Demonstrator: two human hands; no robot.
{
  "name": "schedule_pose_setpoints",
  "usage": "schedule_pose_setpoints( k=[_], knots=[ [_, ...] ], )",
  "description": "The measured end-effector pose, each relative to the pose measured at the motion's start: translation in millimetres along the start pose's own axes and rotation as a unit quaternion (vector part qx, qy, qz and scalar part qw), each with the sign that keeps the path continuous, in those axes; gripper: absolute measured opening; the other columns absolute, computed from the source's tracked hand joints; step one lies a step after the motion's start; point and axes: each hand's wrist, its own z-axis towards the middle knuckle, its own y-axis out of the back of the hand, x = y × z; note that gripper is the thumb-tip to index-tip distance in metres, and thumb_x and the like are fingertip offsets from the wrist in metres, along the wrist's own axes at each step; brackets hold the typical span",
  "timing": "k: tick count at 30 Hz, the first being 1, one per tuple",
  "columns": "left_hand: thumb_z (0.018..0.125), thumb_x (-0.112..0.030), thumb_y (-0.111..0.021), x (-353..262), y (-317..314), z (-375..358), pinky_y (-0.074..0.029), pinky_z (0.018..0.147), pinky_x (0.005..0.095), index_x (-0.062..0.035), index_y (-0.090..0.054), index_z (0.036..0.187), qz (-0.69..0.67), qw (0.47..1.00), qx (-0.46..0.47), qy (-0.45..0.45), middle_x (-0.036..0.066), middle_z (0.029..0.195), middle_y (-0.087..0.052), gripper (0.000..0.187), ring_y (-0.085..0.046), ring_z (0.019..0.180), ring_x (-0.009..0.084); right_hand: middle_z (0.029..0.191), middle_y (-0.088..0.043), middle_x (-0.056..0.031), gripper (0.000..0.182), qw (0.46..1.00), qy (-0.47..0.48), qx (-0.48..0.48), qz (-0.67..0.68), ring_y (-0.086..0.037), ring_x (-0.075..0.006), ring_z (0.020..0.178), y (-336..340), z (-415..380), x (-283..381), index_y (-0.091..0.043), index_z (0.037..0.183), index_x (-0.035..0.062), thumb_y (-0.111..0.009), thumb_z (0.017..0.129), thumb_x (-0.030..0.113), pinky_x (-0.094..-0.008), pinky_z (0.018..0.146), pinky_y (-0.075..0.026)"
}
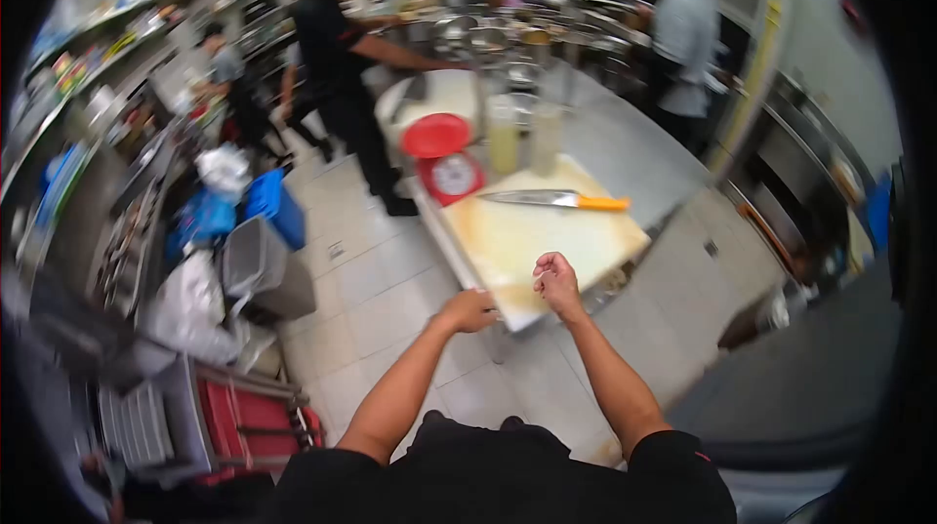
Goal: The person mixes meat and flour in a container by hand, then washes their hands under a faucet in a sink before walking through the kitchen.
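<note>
A yellowed white cutting board (532, 246) lies on the near end of the metal table. Across its far part rests a chef's knife (547, 199) with an orange handle, blade pointing left. My right hand (557, 285) is over the board's near edge, fingers curled in, with a small pale bit by the fingertips too blurred to name. Beside the board's near left corner is my left hand (468, 311), its fingers bent together; whatever they hold, if anything, is hidden. Neither hand touches the knife.
Beyond the board stand a red kitchen scale (451, 175) and two tall bottles (504, 139) of pale liquid. A second board (452, 95) carries a dark knife. Several people work around; one in black (342, 65) stands at the table's left. Bins (264, 265) line the left floor.
</note>
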Motion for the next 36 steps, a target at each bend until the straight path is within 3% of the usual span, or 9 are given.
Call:
schedule_pose_setpoints(
  k=[2, 3, 7, 12, 15, 19, 23, 26, 36],
  knots=[
    [0.081, -0.035, -0.049, 17, 7, -22, -0.027, 0.101, 0.0374, -0.0047, -0.057, 0.105, 0.038, 0.999, 0.013, -0.015, 0.019, 0.112, -0.052, 0.039, -0.048, 0.104, 0.0330, 0.063, -0.045, 0.0015, 0.014, 0.995, -0.011, -0.080, 0.064, -0.041, -0.0067, 0.047, -14, -51, -3, -0.046, 0.081, 0.0085, -0.037, 0.079, -0.002, -0.0201, 0.037, -0.031],
    [0.081, -0.036, -0.050, -65, -37, 76, -0.027, 0.100, 0.0376, -0.0038, -0.057, 0.104, -0.012, 0.994, -0.069, -0.088, 0.020, 0.112, -0.052, 0.040, -0.048, 0.104, 0.0335, 0.063, -0.044, 0.0020, 0.014, 0.991, 0.018, -0.125, 0.049, -0.037, -0.0063, 0.045, 132, -39, 46, -0.045, 0.080, 0.0090, -0.035, 0.079, -0.001, -0.0194, 0.037, -0.028],
    [0.078, -0.043, -0.054, -98, -28, 45, -0.036, 0.093, 0.0349, -0.0003, -0.054, 0.109, -0.023, 0.994, 0.090, 0.065, 0.023, 0.111, -0.052, 0.053, -0.050, 0.103, 0.0331, 0.064, -0.041, 0.0030, 0.014, 0.955, 0.033, -0.271, 0.118, -0.033, -0.0053, 0.045, 211, -129, 30, -0.043, 0.082, 0.0099, -0.034, 0.081, 0.000, -0.0186, 0.037, -0.024],
    [0.076, -0.051, -0.053, -181, -27, 72, -0.048, 0.063, 0.0357, 0.0069, -0.046, 0.116, -0.031, 0.975, 0.217, 0.040, 0.021, 0.082, -0.062, 0.071, -0.060, 0.058, 0.0273, 0.070, -0.040, 0.0017, 0.008, 0.877, 0.200, -0.411, 0.148, -0.032, -0.0044, 0.051, 281, -172, 98, -0.039, 0.088, 0.0090, -0.034, 0.085, 0.004, -0.0166, 0.041, -0.025],
    [0.078, -0.051, -0.051, -196, -38, 113, -0.039, 0.089, 0.0366, 0.0052, -0.046, 0.118, 0.110, 0.962, 0.235, -0.081, 0.027, 0.108, -0.053, 0.069, -0.049, 0.107, 0.0355, 0.070, -0.041, 0.0012, 0.009, 0.833, 0.285, -0.452, 0.147, -0.034, -0.0049, 0.052, 302, -176, 129, -0.041, 0.096, 0.0100, -0.035, 0.088, 0.009, -0.0169, 0.043, -0.026],
    [0.081, -0.043, -0.055, -258, -56, 179, -0.046, 0.072, 0.0325, 0.0013, -0.040, 0.125, -0.057, 0.944, 0.291, -0.143, 0.021, 0.104, -0.058, 0.064, -0.060, 0.066, 0.0223, 0.083, -0.046, -0.0026, 0.036, 0.845, 0.297, -0.428, 0.121, -0.042, -0.0068, 0.058, 329, -166, 184, -0.035, 0.122, 0.0053, -0.039, 0.092, 0.024, -0.0160, 0.047, -0.032],
    [0.080, -0.042, -0.057, -313, -70, 250, -0.039, 0.089, 0.0310, 0.0029, -0.042, 0.123, -0.019, 0.911, 0.368, -0.184, 0.023, 0.119, -0.049, 0.064, -0.049, 0.110, 0.0286, 0.093, -0.049, -0.0062, 0.031, 0.789, 0.342, -0.496, -0.120, -0.048, -0.0079, 0.062, 351, -146, 263, -0.040, 0.118, 0.0009, -0.044, 0.089, 0.013, -0.0167, 0.048, -0.038],
    [0.079, -0.045, -0.056, -334, -81, 301, -0.039, 0.090, 0.0326, 0.0020, -0.039, 0.125, -0.022, 0.886, 0.398, -0.237, 0.024, 0.118, -0.049, 0.068, -0.051, 0.107, 0.0320, 0.085, -0.050, -0.0069, 0.019, 0.721, 0.382, -0.549, -0.181, -0.046, -0.0077, 0.057, 369, -150, 305, -0.049, 0.099, -0.0006, -0.047, 0.081, -0.005, -0.0175, 0.045, -0.038],
    [0.081, -0.042, -0.052, -426, -63, 431, -0.039, 0.090, 0.0368, 0.0032, -0.040, 0.123, 0.062, 0.892, 0.308, -0.324, 0.027, 0.113, -0.050, 0.063, -0.049, 0.106, 0.0363, 0.110, -0.041, -0.0100, 0.040, 0.670, 0.597, -0.270, -0.350, -0.041, -0.0123, 0.075, 413, -130, 410, -0.048, 0.119, 0.0021, -0.049, 0.088, 0.027, -0.0184, 0.053, -0.034]
  ],
)
